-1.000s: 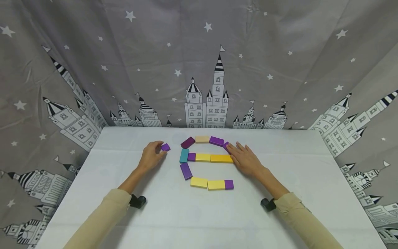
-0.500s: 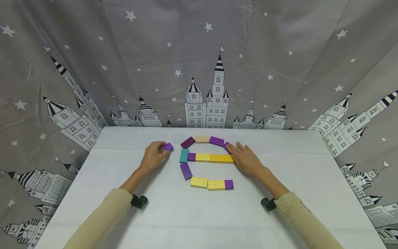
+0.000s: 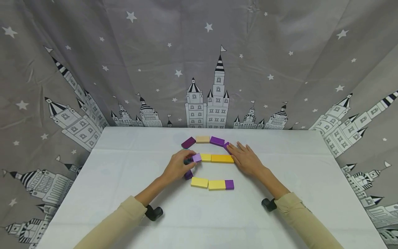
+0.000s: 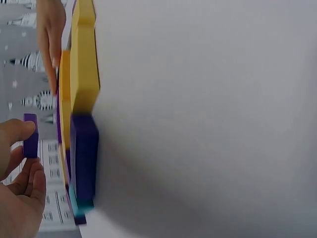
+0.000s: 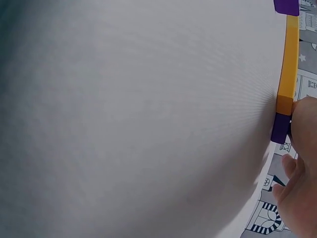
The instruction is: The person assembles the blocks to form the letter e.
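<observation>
In the head view my left hand (image 3: 178, 165) pinches a small purple block (image 3: 197, 157) between thumb and fingers. The left wrist view shows this purple block (image 4: 30, 136) raised off the table. Beneath the hand, a teal block and part of a dark purple block (image 3: 188, 174) are hidden. My right hand (image 3: 247, 159) lies with fingers extended at the right of the layout. Its fingertips touch a purple block (image 3: 227, 147), and its thumb side is by the end of an orange block (image 3: 222, 159).
Flat blocks form a rounded outline on the white table (image 3: 199, 218): a maroon block (image 3: 188, 142), a tan block (image 3: 202, 139), a purple block (image 3: 217, 141), yellow blocks (image 3: 199, 182) and a purple end block (image 3: 229, 184). A grey castle-print curtain (image 3: 140, 45) hangs behind.
My left hand has carried the small purple block rightward from beside the layout to over its left part, covering the teal block. My right hand has stayed in place.
</observation>
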`<move>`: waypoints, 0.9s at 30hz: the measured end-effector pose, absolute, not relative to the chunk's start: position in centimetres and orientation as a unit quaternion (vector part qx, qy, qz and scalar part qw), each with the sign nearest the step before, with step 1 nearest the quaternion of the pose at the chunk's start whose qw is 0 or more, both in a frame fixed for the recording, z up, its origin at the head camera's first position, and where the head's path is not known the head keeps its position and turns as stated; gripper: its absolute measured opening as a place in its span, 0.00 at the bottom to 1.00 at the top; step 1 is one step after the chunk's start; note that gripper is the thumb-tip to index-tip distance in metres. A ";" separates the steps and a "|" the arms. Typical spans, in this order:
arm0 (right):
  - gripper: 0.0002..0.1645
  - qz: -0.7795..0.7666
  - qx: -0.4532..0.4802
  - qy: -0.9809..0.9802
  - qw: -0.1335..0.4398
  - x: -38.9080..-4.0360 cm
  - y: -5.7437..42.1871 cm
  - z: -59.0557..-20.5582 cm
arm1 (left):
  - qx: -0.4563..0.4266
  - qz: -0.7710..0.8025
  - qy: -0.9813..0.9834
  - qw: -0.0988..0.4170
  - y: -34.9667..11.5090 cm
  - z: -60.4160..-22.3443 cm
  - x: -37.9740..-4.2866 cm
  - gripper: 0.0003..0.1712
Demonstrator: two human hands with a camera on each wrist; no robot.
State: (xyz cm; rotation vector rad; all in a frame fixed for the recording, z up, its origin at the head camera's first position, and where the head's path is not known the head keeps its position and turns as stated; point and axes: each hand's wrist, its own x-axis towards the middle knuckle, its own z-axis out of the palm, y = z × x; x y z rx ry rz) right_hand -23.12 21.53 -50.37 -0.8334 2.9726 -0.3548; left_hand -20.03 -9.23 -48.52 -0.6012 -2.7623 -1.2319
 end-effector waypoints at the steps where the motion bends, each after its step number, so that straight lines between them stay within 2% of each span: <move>1: 0.30 -0.116 -0.266 0.957 0.018 -23.1 21.5 -50.4 | -0.200 -0.402 -0.893 0.026 -8.7 -48.6 -19.8 0.21; 14: 0.30 -0.096 -0.270 0.958 0.011 -23.1 21.6 -50.7 | -0.278 -0.427 -0.860 -0.037 -2.4 -48.8 -17.0 0.19; 27: 0.29 -0.100 -0.274 0.957 -0.006 -23.0 21.8 -50.7 | -0.302 -0.415 -0.856 -0.067 0.5 -49.7 -16.2 0.19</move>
